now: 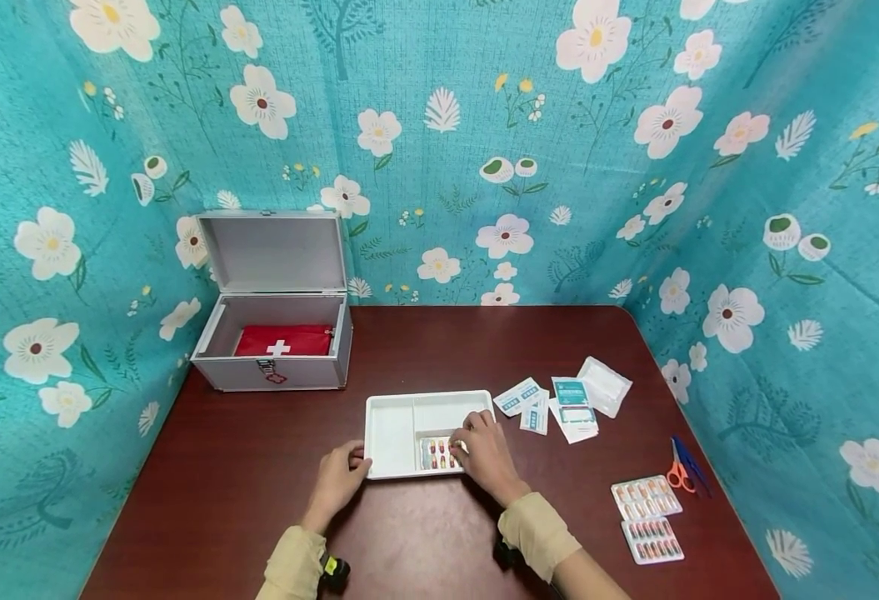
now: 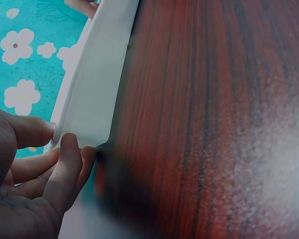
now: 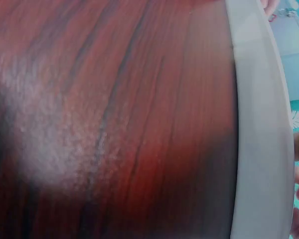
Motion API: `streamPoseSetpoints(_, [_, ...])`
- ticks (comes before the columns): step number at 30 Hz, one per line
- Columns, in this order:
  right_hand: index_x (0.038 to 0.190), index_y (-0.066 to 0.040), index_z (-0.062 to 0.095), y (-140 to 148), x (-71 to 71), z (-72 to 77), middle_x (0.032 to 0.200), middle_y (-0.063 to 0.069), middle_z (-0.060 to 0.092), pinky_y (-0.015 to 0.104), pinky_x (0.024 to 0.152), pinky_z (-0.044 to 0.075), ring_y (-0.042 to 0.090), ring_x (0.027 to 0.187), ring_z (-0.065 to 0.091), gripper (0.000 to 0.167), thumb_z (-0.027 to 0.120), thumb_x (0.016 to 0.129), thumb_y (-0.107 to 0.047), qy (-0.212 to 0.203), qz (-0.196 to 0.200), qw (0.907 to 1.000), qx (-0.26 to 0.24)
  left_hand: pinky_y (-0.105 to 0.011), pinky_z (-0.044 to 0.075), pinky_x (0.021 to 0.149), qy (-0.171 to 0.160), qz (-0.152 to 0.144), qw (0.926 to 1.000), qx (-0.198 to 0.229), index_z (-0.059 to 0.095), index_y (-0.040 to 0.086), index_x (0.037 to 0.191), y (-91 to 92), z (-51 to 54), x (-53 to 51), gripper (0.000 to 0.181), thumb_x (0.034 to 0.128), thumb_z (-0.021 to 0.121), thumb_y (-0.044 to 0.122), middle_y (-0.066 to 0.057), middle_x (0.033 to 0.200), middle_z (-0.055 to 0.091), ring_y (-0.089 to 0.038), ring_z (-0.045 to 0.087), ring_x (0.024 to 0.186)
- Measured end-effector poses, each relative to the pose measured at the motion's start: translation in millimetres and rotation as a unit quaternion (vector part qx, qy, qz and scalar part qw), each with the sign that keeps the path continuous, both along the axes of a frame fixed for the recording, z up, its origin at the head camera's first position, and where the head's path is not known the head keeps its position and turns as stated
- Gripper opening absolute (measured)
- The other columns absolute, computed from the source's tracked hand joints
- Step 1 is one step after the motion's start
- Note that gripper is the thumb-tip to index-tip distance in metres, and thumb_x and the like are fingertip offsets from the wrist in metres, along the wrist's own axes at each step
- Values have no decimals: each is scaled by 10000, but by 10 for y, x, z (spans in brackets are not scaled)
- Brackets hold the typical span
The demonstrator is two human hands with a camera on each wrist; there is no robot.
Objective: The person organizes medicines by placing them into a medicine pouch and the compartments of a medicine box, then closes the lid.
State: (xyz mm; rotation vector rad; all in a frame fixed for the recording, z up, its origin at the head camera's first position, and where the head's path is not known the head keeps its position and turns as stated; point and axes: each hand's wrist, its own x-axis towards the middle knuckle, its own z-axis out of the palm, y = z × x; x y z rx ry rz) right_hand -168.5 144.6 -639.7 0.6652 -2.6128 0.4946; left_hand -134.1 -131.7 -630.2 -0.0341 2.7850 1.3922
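A white divided tray (image 1: 390,433) lies on the table in front of me. My left hand (image 1: 343,475) grips its left end, fingers curled at the near corner; in the left wrist view the fingertips touch the tray's wall (image 2: 92,99). In the tray's near right compartment lies a blister pack of capsules (image 1: 429,452). My right hand (image 1: 487,454) reaches over the tray's right side and pinches the right end of this pack, partly hiding it. In the right wrist view only bits of that hand show at the edge, beyond the tray's near wall (image 3: 261,134).
At the back left stands an open silver case (image 1: 270,375) holding a red pouch (image 1: 259,340) with a white cross. Several flat packets (image 1: 535,412) and a white packet (image 1: 604,386) lie right of the tray. Farther right are two blister packs (image 1: 652,540), orange scissors (image 1: 677,477) and blue tweezers (image 1: 690,465).
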Motion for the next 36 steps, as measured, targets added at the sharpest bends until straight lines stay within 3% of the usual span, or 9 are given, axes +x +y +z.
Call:
streamPoseSetpoints(7, [905, -122, 748, 256, -25, 175, 887, 20, 631, 357, 741, 492, 199, 852, 567, 187, 850, 750, -96, -132, 188, 9966, -795, -350, 589, 746, 59, 61, 10000, -5, 672, -84, 1137, -18, 6, -41, 301, 866, 709, 41, -195, 983, 742, -263, 726, 848])
streamPoseSetpoints(13, [987, -84, 736, 889, -8, 358, 968, 48, 711, 398, 804, 539, 215, 929, 674, 229, 817, 777, -41, -389, 138, 9958, -816, -369, 592, 748, 49, 106, 9999, -61, 665, -89, 1147, -54, 7, -29, 310, 867, 705, 38, -195, 972, 742, -269, 728, 855])
streamPoseSetpoints(16, [1026, -50, 726, 1313, 82, 399, 979, 85, 733, 434, 792, 552, 245, 916, 700, 277, 819, 767, -25, -516, 48, 9971, -565, -358, 589, 748, 21, 105, 9999, -75, 666, -83, 1149, -49, -5, -7, 310, 868, 705, 42, -186, 976, 743, -260, 726, 857])
streamPoseSetpoints(18, [1055, -51, 717, 1610, 183, 416, 998, 91, 735, 458, 801, 558, 257, 917, 701, 301, 816, 771, -33, -813, -186, 9961, -289, -338, 585, 749, -44, 101, 9999, -77, 671, -69, 1151, -34, -17, 14, 305, 872, 705, 50, -170, 979, 746, -246, 724, 861])
streamPoseSetpoints(23, [1128, -40, 693, 2312, 459, 463, 1068, 102, 717, 527, 863, 548, 310, 991, 678, 342, 771, 798, 4, -1888, -747, 9786, 322, -327, 577, 737, -175, -22, 9998, -55, 665, -64, 1172, -1, -20, 66, 306, 893, 690, 58, -146, 980, 741, -234, 709, 873])
streamPoseSetpoints(26, [1118, -35, 698, 2616, 545, 466, 1077, 105, 710, 528, 848, 545, 320, 997, 646, 378, 757, 762, 74, -2171, -837, 9700, 709, -345, 578, 735, -183, -42, 9998, -30, 656, -69, 1187, 6, 0, 68, 313, 903, 682, 60, -149, 979, 732, -247, 704, 883])
streamPoseSetpoints(32, [1127, -81, 705, 2876, 567, 326, 1092, 51, 693, 377, 724, 532, 183, 908, 487, 435, 812, 718, 19, -2471, -890, 9546, 1406, -371, 582, 759, -177, -4, 9998, -82, 658, -74, 1182, 9, 44, 39, 314, 900, 681, 64, -159, 987, 735, -258, 709, 892])
streamPoseSetpoints(36, [1011, -134, 696, 2898, 524, 216, 1015, -4, 654, 317, 670, 458, 149, 838, 421, 336, 804, 724, 4, -2349, -855, 9569, 1478, -363, 580, 764, -158, -3, 9998, -113, 662, -72, 1174, 13, 57, 22, 311, 895, 685, 62, -154, 990, 739, -246, 707, 887])
